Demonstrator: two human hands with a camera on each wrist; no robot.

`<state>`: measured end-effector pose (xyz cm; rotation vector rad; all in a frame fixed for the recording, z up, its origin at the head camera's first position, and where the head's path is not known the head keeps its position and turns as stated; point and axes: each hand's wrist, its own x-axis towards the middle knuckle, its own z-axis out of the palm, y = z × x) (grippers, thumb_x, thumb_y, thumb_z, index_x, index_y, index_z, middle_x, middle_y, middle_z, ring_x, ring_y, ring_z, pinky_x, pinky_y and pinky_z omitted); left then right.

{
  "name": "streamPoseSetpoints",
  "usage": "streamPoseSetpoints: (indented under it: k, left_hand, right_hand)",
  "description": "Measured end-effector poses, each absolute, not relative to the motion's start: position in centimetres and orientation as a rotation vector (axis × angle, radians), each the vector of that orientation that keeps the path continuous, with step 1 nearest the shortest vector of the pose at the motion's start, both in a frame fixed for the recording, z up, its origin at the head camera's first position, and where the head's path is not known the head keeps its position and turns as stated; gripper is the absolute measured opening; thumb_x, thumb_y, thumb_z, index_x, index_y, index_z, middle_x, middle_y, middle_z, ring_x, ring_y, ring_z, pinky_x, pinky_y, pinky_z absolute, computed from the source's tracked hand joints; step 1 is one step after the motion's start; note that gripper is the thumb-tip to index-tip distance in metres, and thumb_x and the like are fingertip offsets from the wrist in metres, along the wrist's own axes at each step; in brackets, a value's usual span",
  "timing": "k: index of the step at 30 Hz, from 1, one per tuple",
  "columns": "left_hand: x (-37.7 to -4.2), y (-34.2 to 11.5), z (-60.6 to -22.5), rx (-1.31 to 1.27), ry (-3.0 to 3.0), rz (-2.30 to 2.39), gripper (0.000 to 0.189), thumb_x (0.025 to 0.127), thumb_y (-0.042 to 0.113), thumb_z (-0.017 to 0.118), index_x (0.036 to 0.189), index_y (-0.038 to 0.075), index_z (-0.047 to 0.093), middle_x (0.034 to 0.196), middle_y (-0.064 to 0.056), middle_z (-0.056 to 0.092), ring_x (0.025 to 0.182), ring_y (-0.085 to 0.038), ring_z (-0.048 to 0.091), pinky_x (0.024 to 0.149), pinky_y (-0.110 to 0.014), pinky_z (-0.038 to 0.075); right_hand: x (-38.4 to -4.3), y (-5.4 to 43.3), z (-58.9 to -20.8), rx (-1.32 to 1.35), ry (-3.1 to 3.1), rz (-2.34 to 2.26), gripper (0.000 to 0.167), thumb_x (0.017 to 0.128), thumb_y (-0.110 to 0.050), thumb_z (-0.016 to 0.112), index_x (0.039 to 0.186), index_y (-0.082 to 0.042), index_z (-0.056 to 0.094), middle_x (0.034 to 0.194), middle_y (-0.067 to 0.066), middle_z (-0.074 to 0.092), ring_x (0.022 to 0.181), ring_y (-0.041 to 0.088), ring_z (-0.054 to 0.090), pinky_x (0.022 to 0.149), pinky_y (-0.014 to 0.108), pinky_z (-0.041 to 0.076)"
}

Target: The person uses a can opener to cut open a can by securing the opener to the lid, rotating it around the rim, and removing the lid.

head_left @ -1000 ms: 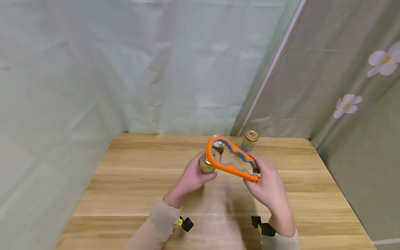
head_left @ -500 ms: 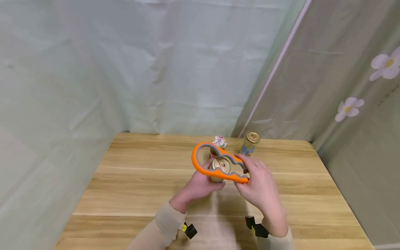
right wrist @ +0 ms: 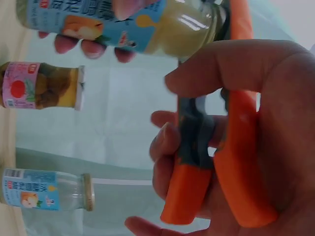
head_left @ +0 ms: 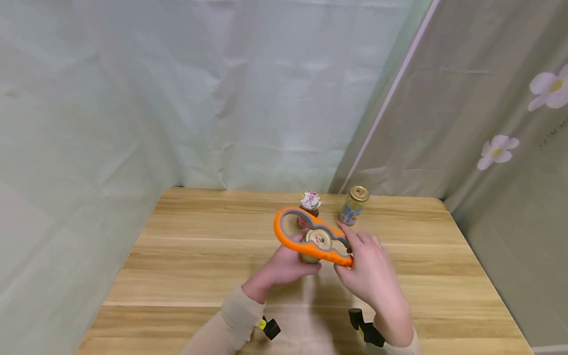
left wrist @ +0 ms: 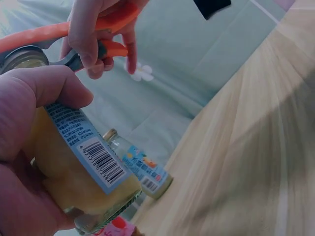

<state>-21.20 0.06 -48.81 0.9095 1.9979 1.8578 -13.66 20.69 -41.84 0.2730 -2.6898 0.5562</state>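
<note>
Gripping a glass jar (head_left: 309,258) with a gold lid (head_left: 320,238), I have my left hand (head_left: 284,266) wrapped round its body, the thumb on the near side. It is above the middle of the table; a blue label with a barcode runs down it, and what fills it is pale yellow. An orange opener (head_left: 326,255) with wavy grey inner edges lies over the top, the lid between its two arms; I cannot tell how tightly they press on it. My right hand (head_left: 370,266) pinches the handle ends together from both sides, with one finger sticking out past them.

Just beyond the held jar stands a pink-labelled jar (head_left: 310,203) with a printed white lid and dark contents, partly hidden behind the opener. To its right, near the table's far edge, stands a blue-labelled jar (head_left: 353,207), upright and gold-lidded. The wooden table (head_left: 199,276) carries shadows under my forearms. A small black camera (head_left: 271,328) is on my left wrist, a black device (head_left: 368,329) on my right. Behind everything hangs a pale curtain (head_left: 275,98), with white flowers (head_left: 497,153) printed on the right.
</note>
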Motion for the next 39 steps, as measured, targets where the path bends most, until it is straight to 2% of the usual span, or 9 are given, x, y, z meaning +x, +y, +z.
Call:
streamPoseSetpoints:
  k: [6, 10, 17, 21, 28, 35, 39]
  left_hand:
    - [-20.8, 0.1, -48.7, 0.838, 1.909, 1.900, 0.066, 0.085, -0.003, 0.078, 0.146, 0.009, 0.058, 0.130, -0.003, 0.070, 0.107, -0.019, 0.063, 0.095, -0.032, 0.051]
    - [-20.6, 0.2, -48.7, 0.789, 1.909, 1.911, 0.061, 0.084, -0.005, 0.076, 0.141, 0.012, 0.062, 0.126, -0.002, 0.070, 0.101, -0.019, 0.061, 0.088, -0.032, 0.051]
    - [-20.5, 0.2, -48.5, 0.793, 1.931, 1.911, 0.059, 0.082, -0.006, 0.075, 0.137, 0.012, 0.065, 0.125, -0.001, 0.070, 0.100, -0.020, 0.061, 0.085, -0.031, 0.050]
    - [-20.5, 0.1, -48.2, 0.867, 1.900, 1.939, 0.060, 0.082, -0.007, 0.074, 0.138, 0.013, 0.065, 0.127, -0.002, 0.069, 0.101, -0.019, 0.060, 0.087, -0.030, 0.050]
    - [-20.2, 0.3, -47.1, 1.133, 1.850, 1.964, 0.074, 0.076, -0.016, 0.063, 0.143, 0.016, 0.064, 0.134, -0.003, 0.070, 0.106, -0.019, 0.063, 0.087, -0.028, 0.048]
    - [-19.5, 0.3, -45.9, 1.113, 1.840, 1.975, 0.070, 0.075, -0.017, 0.061, 0.138, 0.013, 0.065, 0.124, -0.001, 0.071, 0.096, -0.013, 0.059, 0.083, -0.026, 0.045]
    - [-19.9, 0.5, -46.7, 1.126, 1.829, 1.962, 0.072, 0.075, -0.017, 0.062, 0.139, 0.015, 0.064, 0.127, -0.002, 0.071, 0.100, -0.016, 0.061, 0.085, -0.026, 0.047]
  right_hand:
    - [-13.0, 20.1, -41.2, 0.232, -2.737, 0.522, 0.086, 0.073, -0.012, 0.078, 0.156, -0.016, 0.056, 0.089, -0.001, 0.058, 0.099, 0.034, 0.059, 0.077, 0.049, 0.048]
    - [-12.8, 19.8, -41.3, 0.225, -2.708, 0.537, 0.085, 0.073, -0.010, 0.079, 0.155, -0.014, 0.058, 0.083, -0.003, 0.054, 0.094, 0.033, 0.059, 0.073, 0.046, 0.047]
    - [-12.9, 19.6, -41.4, 0.251, -2.600, 0.571, 0.066, 0.074, -0.009, 0.087, 0.138, -0.016, 0.072, 0.070, -0.008, 0.045, 0.067, 0.016, 0.046, 0.059, 0.034, 0.039]
    - [-13.0, 19.6, -41.4, 0.254, -2.590, 0.549, 0.059, 0.074, -0.013, 0.089, 0.131, -0.019, 0.075, 0.068, -0.009, 0.044, 0.057, 0.010, 0.040, 0.052, 0.030, 0.035]
    - [-13.0, 20.1, -41.6, 0.298, -2.540, 0.449, 0.050, 0.074, -0.021, 0.088, 0.123, -0.023, 0.076, 0.067, -0.013, 0.040, 0.054, 0.007, 0.037, 0.048, 0.027, 0.032]
    - [-13.0, 20.4, -41.5, 0.323, -2.511, 0.420, 0.040, 0.074, -0.025, 0.087, 0.112, -0.025, 0.076, 0.063, -0.016, 0.037, 0.051, 0.004, 0.034, 0.045, 0.026, 0.029]
    - [-12.9, 20.5, -41.3, 0.325, -2.528, 0.425, 0.039, 0.074, -0.024, 0.086, 0.111, -0.024, 0.076, 0.061, -0.016, 0.036, 0.050, 0.004, 0.034, 0.044, 0.027, 0.028]
